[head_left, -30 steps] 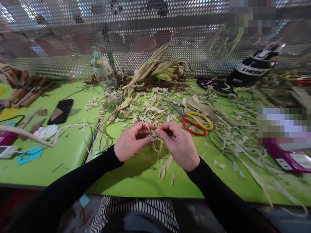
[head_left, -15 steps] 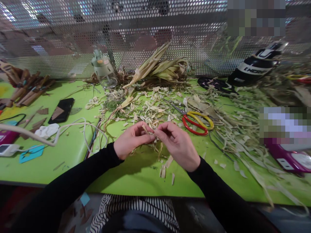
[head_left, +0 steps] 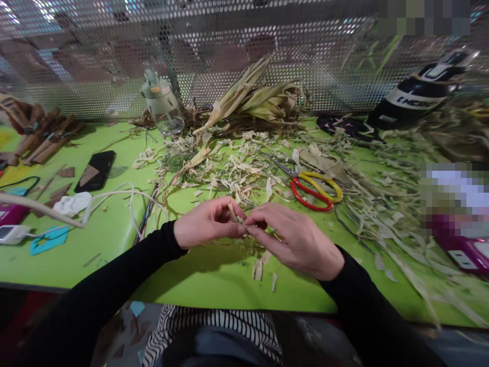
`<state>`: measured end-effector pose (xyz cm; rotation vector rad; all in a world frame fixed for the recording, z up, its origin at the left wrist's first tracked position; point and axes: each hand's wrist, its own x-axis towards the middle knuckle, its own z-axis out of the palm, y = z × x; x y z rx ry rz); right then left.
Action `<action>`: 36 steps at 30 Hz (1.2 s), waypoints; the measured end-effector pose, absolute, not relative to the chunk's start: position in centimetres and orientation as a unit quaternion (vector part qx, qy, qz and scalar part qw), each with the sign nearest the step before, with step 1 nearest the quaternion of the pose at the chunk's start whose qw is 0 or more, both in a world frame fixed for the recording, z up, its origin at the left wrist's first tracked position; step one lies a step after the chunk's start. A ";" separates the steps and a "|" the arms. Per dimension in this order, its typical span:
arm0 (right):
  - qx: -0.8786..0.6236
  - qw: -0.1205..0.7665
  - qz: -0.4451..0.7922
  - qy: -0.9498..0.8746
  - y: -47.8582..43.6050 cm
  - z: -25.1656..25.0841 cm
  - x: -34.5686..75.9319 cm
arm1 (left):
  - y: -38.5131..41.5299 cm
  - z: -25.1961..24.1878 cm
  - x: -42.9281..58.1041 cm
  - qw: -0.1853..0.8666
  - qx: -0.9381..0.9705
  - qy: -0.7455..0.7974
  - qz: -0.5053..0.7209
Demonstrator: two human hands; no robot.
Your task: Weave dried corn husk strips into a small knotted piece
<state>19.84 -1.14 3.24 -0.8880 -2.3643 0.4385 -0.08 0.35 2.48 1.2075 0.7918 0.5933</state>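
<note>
My left hand (head_left: 210, 221) is closed, pinching a thin, pale strip of dried husk (head_left: 233, 211) between thumb and forefinger. Fingertip to fingertip with it, my right hand (head_left: 294, 234) is closed on the same strip, near its lower end. Both hands hover just above the near part of the green table. Behind the fingers lies a heap of pale husk scraps (head_left: 244, 165). Scissors with one red and one yellow handle (head_left: 315, 191) rest to the right of the heap, partly open. Small cut pieces (head_left: 259, 269) lie below my right hand.
A bundle of dried husks (head_left: 248, 104) and a clear bottle with a green lid (head_left: 164, 107) stand by the perforated metal screen (head_left: 214, 61). A black bottle (head_left: 412, 99) leans at right. A phone (head_left: 95, 172) and white cables (head_left: 132, 206) lie left. Long strips (head_left: 393, 255) trail rightward.
My right hand has turned flatter, its wrist swinging out to the right, while its fingertips stay at the strip. My left hand has barely moved. The view has shifted slightly.
</note>
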 end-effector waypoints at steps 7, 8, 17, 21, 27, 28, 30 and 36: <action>-0.371 0.286 0.198 -0.861 -0.9 3.2 19.8 | -0.6 2.7 0.2 0.643 0.581 0.373 0.333; -0.376 0.285 0.204 -0.858 -0.9 3.0 19.7 | -0.6 2.7 0.2 0.629 0.590 0.372 0.343; -0.382 0.313 0.213 -0.843 -0.5 2.9 19.6 | 0.2 2.6 -0.3 0.611 0.606 0.401 0.313; -0.382 0.313 0.186 -0.850 -0.4 2.8 19.5 | 0.2 2.9 -0.5 0.507 0.674 0.409 0.349; -0.297 0.325 0.141 -0.887 -0.4 2.6 19.3 | 0.2 3.7 -1.0 0.407 0.743 0.415 0.332; -0.293 0.328 0.160 -0.884 -0.4 2.7 19.4 | 0.4 3.6 -1.1 0.456 0.721 0.408 0.325; -0.308 0.352 0.247 -0.849 -0.5 2.6 19.6 | 1.1 3.2 -1.4 0.571 0.654 0.377 0.322; -0.343 0.519 0.611 -0.489 -0.6 1.3 18.2 | 1.3 0.7 0.7 0.662 0.496 0.350 0.440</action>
